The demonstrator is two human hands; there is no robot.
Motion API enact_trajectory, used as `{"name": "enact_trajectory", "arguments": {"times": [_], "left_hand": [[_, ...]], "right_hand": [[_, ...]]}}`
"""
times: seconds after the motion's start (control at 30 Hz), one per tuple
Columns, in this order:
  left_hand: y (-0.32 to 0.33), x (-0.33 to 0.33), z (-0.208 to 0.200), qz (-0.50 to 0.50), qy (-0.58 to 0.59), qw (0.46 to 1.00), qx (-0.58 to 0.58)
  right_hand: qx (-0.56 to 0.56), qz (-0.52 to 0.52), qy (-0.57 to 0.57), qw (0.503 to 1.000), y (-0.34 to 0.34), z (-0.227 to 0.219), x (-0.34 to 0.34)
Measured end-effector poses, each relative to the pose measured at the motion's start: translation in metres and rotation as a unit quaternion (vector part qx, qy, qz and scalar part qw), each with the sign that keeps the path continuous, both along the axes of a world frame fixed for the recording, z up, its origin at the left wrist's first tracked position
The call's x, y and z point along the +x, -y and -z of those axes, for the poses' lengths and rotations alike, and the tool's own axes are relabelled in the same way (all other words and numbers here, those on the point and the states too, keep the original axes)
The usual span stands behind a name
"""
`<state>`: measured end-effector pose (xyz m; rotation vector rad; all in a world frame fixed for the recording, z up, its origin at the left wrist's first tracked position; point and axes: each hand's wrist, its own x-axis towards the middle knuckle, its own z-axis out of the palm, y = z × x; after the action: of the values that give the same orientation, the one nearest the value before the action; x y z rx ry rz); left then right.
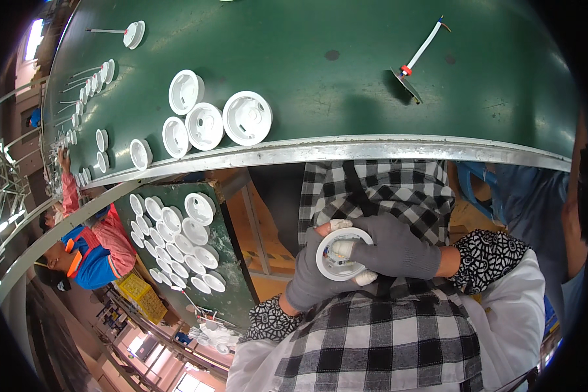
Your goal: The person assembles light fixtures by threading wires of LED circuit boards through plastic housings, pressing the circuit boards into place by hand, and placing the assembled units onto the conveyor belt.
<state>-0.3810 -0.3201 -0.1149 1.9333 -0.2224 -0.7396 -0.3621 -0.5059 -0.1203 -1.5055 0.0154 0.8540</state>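
Over my lap, a white round plastic housing [336, 269] is held between both hands, its hollow side facing up. My left hand [306, 277], in a grey glove with bare or taped fingertips, is closed round its left side and underside. My right hand [398, 247], gloved the same way, reaches over from the right with fingertips pressed inside the housing. Small coloured parts show within, but the fingers partly cover them. Ahead on the green bench lies a small circuit board [408, 85] with a white cable [426, 44] and a red ring.
Several white housings [247, 118] stand at the bench's metal edge [372, 149]. More housings [176, 238] cover a green side table [232, 287] on my left. Cabled housings [97, 81] line the far left. A co-worker [98, 245] sits there, near a yellow crate [140, 296].
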Motion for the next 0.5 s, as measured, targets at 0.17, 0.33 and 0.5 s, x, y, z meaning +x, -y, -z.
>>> {"name": "enact_trajectory", "arguments": {"times": [0.17, 0.33, 0.5], "left_hand": [[-0.005, 0.003, 0.001, -0.035, -0.018, 0.998, -0.043], [0.002, 0.011, 0.004, -0.017, 0.016, 0.999, -0.039], [0.012, 0.014, -0.011, 0.011, 0.075, 0.997, -0.030]], "right_hand": [[0.074, -0.028, 0.029, 0.996, 0.006, -0.004, 0.021], [0.048, -0.068, -0.005, 0.996, 0.012, 0.002, 0.025], [0.075, -0.046, 0.007, 0.996, 0.023, -0.014, 0.025]]}}
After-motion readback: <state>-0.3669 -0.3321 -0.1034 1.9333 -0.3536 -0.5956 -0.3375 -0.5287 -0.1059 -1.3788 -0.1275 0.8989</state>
